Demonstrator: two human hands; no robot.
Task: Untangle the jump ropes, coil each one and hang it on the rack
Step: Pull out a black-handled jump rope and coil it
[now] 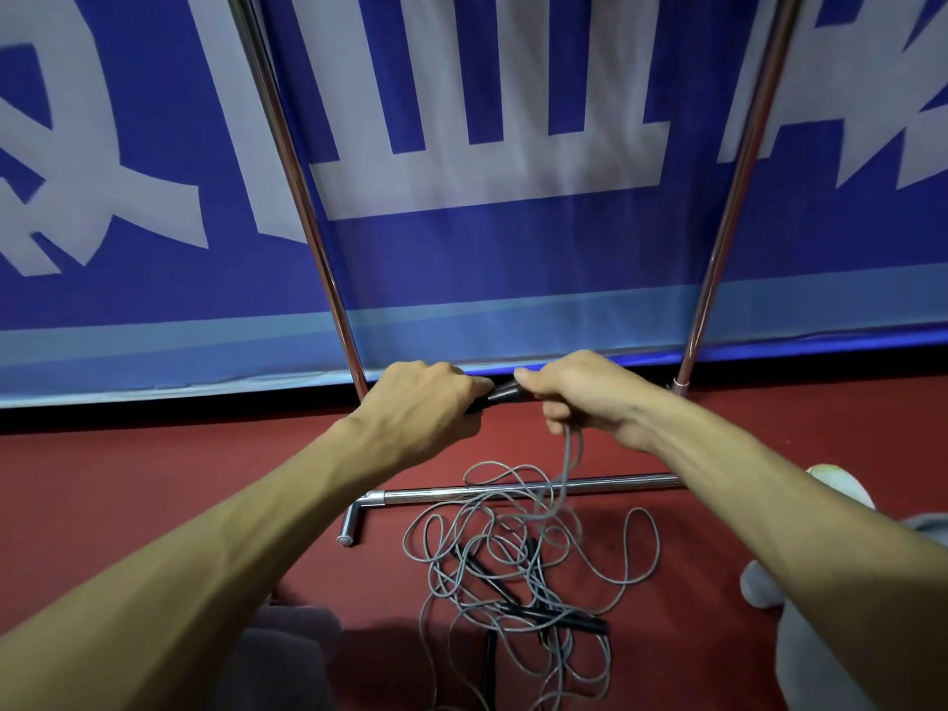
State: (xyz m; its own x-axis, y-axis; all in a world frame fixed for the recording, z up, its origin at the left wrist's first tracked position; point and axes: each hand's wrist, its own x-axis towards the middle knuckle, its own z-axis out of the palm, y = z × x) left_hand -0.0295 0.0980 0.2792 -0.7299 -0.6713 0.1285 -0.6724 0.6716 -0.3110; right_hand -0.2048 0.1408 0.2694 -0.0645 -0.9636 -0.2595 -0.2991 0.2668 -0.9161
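Centre frame, the left hand [431, 397] and right hand [579, 397] curl their fingers around a black handle [505, 392], which lies left to right with its right end slightly higher. Grey cord [567, 454] drops from the right fist to the tangled ropes [513, 567] at lower centre.

One wide-angle view, worn on the person's head, faces forward and down along the left forearm [205, 546] and right forearm [769, 495], which reach in from the bottom corners, close to the lens. The red floor [154, 479] fills the lower half. The blue banner [461, 259] and the rack [733, 171] stand near ahead, with the rack's uprights splayed by the lens.
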